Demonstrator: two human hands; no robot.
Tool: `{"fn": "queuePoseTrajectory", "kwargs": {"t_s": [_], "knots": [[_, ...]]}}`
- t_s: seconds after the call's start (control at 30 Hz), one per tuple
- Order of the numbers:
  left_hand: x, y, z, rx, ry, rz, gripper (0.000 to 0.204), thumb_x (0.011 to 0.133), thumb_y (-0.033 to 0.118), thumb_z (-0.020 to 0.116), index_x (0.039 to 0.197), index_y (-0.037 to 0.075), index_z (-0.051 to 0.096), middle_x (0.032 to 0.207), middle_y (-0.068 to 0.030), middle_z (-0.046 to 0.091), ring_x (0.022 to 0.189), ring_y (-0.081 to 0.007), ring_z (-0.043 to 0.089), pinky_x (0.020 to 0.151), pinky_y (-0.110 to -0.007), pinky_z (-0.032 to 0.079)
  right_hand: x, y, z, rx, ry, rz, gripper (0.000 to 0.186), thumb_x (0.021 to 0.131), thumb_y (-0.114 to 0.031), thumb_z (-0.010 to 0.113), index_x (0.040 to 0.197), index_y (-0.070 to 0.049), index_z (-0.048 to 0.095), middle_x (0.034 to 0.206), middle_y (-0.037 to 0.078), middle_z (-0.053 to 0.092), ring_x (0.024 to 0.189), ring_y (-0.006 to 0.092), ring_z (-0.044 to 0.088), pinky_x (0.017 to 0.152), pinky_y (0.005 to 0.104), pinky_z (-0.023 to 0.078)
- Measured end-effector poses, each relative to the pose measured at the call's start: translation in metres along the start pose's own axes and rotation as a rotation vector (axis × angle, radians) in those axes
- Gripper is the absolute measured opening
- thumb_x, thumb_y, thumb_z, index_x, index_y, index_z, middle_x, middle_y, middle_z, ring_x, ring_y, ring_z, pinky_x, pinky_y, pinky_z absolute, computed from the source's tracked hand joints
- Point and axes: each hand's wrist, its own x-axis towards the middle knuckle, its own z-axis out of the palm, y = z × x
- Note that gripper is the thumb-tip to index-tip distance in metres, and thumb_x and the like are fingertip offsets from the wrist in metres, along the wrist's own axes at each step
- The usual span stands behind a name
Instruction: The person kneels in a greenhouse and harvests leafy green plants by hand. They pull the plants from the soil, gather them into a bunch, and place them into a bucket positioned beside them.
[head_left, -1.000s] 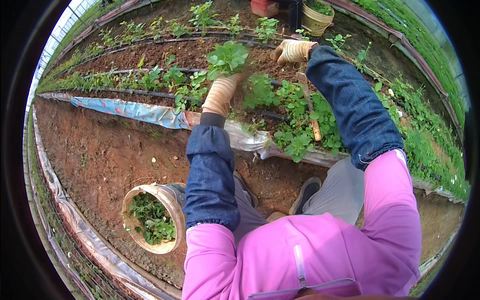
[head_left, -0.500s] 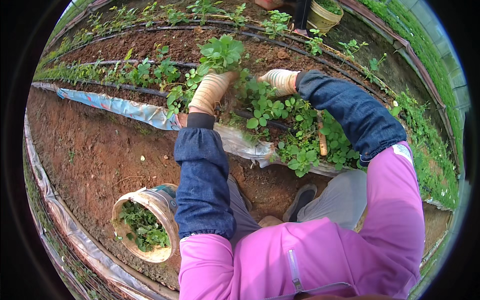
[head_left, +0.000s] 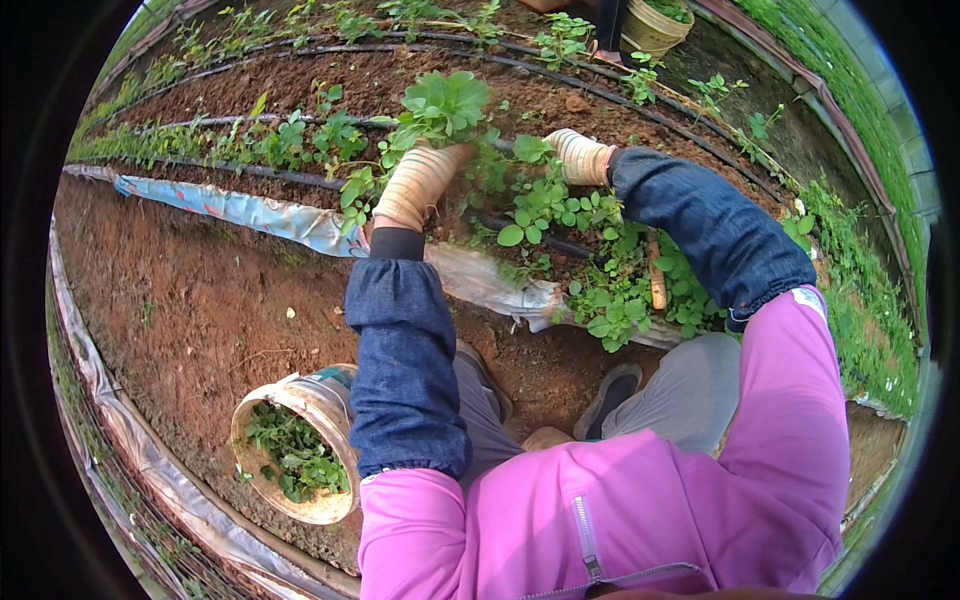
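Note:
My left hand (head_left: 420, 185), in a pale knitted glove, is closed on a leafy green plant bunch (head_left: 440, 105) just over the soil bed (head_left: 240, 92). My right hand (head_left: 580, 156), gloved the same, is low among the low leafy plants (head_left: 535, 210) to the right of that bunch, its fingertips hidden by leaves and shadow. A tool with a wooden handle (head_left: 656, 270) lies among the leaves below my right hand, its head hidden by foliage.
A tipped bucket with leaves (head_left: 250, 435) is at my lower left on the dirt path (head_left: 200, 290). Black drip hoses (head_left: 675, 125) run along the bed, edged by plastic sheeting (head_left: 230, 203). Another person's leg (head_left: 608, 30) and a yellowish bucket (head_left: 655, 35) are beyond.
My right hand has come down from the upper right into the plants beside my left hand, then shifted slightly right. The left hand still grips the bunch. The view has shifted a little.

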Motion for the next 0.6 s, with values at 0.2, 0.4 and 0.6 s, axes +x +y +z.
{"fn": "queuePoseTrajectory", "kwargs": {"t_s": [0.2, 0.4, 0.6], "knots": [[0.002, 0.0, 0.004, 0.095, -0.048, 0.056, 0.067, 0.08, 0.044, 0.064, 0.115, -0.012, 0.054, 0.101, -0.0213, 0.066, 0.09, -0.0306, 0.062, 0.081, -0.037, 0.047, -0.023, -0.011, -0.013, -1.117, -0.005, -0.448, 0.026, 0.084, -0.027, 0.061, 0.1, -0.007, 0.065, 0.071, 0.002, 0.06, 0.063, 0.0215, 0.055, 0.066, 0.0355, 0.046], [0.001, 0.017, 0.012, 0.161, -0.015, -0.037, 0.038, 0.089, 0.031, 0.06, 0.115, 0.005, 0.058, 0.098, -0.0147, 0.067, 0.08, -0.0285, 0.063, 0.072, -0.035, 0.049, -0.062, -0.039, 0.006, -1.264, -0.018, -0.271, 0.04, 0.088, -0.037, 0.067, 0.104, -0.001, 0.066, 0.074, 0.011, 0.068, 0.062, 0.0193, 0.066, 0.052, 0.033, 0.054], [0.006, 0.001, 0.011, 0.252, -0.157, 0.258, 0.031, 0.091, 0.028, 0.059, 0.113, 0.005, 0.063, 0.09, -0.009, 0.068, 0.07, -0.0208, 0.064, 0.063, -0.033, 0.049, -0.067, -0.056, 0.006, -1.028, 0.009, -0.133, 0.045, 0.089, -0.041, 0.065, 0.1, 0.002, 0.062, 0.076, 0.013, 0.069, 0.066, 0.0214, 0.069, 0.059, 0.0342, 0.057]]}}
